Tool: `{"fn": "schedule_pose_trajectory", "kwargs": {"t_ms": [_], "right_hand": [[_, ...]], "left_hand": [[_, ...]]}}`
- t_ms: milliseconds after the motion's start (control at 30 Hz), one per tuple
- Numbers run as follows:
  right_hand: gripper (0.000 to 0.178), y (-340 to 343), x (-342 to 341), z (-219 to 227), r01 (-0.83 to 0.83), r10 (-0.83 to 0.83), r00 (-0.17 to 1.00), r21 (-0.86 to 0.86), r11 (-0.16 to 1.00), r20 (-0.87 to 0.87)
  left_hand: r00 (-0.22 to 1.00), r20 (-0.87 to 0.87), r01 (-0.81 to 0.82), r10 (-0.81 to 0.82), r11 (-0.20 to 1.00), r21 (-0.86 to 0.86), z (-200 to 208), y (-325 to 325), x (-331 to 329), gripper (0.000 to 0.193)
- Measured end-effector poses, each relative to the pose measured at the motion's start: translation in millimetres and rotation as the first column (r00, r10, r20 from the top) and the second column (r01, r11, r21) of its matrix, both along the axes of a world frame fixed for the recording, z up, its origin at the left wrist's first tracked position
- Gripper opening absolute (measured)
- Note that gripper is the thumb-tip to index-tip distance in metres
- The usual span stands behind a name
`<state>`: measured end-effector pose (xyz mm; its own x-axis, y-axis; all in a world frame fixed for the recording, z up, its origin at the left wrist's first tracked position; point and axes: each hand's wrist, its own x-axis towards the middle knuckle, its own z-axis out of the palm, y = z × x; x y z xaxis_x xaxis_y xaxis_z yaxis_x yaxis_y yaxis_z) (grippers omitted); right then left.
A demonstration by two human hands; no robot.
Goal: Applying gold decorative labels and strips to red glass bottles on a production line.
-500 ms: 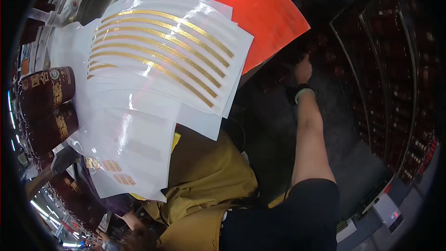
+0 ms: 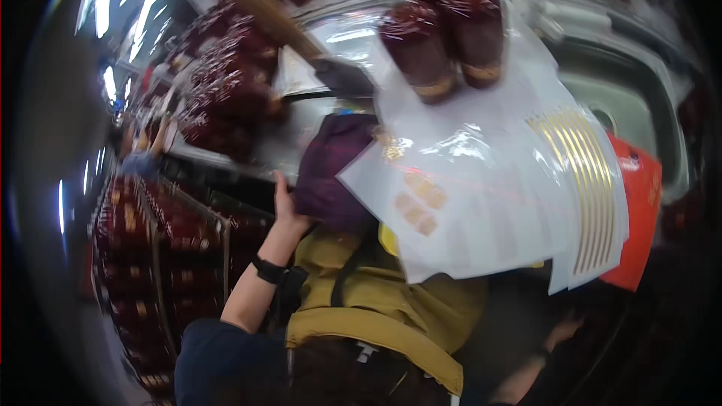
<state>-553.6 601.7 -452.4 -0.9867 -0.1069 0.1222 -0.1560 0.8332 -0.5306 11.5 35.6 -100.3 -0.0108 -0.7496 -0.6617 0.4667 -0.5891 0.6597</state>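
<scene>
- Here's the left hand (image 2: 287, 207), right up against the dark purple cloth (image 2: 335, 169), thumb side standing up; the other fingers slip out of sight behind it, so whether they grip, I can't tell!
- That purple cloth sits immediately right of the left hand, bunched up, its right side meeting a corner of the white sticker sheets (image 2: 481, 214).
- Just below the left hand, a black wristband (image 2: 269, 269) circles the wrist.
- Over to the right hand (image 2: 564, 328), low in the shadow and blurred; its finger pose can't be made out, nor whether it holds anything.
- Up from the right hand, well apart, long gold strips (image 2: 594, 195) run side by side down the sheets, with a bright red sheet (image 2: 639, 218) poking out beyond their edge.
- Farther right of the left hand, small gold-toned stickers (image 2: 423, 199) show on the sheets; above those, three dark red film-wrapped jars (image 2: 481, 37) cluster close together.
- Well above the left hand, a wooden bar (image 2: 252, 4) slants in, dark at its lower end.
- Left of that same hand, lower down, film-wrapped dark red packs (image 2: 124, 248) rise in stacks.
- Beneath both hands' level, mustard apron fabric (image 2: 368, 278) spreads between the forearms.
</scene>
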Motion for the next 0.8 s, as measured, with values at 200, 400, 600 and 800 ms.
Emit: {"fn": "schedule_pose_trajectory", "kwargs": {"t_ms": [200,400,600,800], "right_hand": [[0.030,-90.6,76.1,76.6,-0.137,0.141,0.985,-0.046,0.990,0.096],[0.034,-173.4,119.6,228.8,-0.221,0.220,0.969,0.007,0.975,-0.109],[0.019,-214.9,131.0,309.3,-0.215,0.227,0.931,0.076,0.974,-0.284],[0.023,-218.6,146.7,349.6,-0.160,0.233,0.903,0.221,0.962,-0.362]], "left_hand": [[0.493,0.597,-0.075,0.633,0.714,-0.696,46.4,44.5,70.9,0.041],[0.338,0.222,0.236,0.915,0.146,-0.961,222.0,-115.0,75.5,0.034],[0.138,0.472,0.148,0.871,0.453,-0.879,318.0,-319.1,226.8,0.036],[-0.193,0.861,0.501,0.470,0.802,-0.326,311.8,-434.9,300.3,0.045]]}}
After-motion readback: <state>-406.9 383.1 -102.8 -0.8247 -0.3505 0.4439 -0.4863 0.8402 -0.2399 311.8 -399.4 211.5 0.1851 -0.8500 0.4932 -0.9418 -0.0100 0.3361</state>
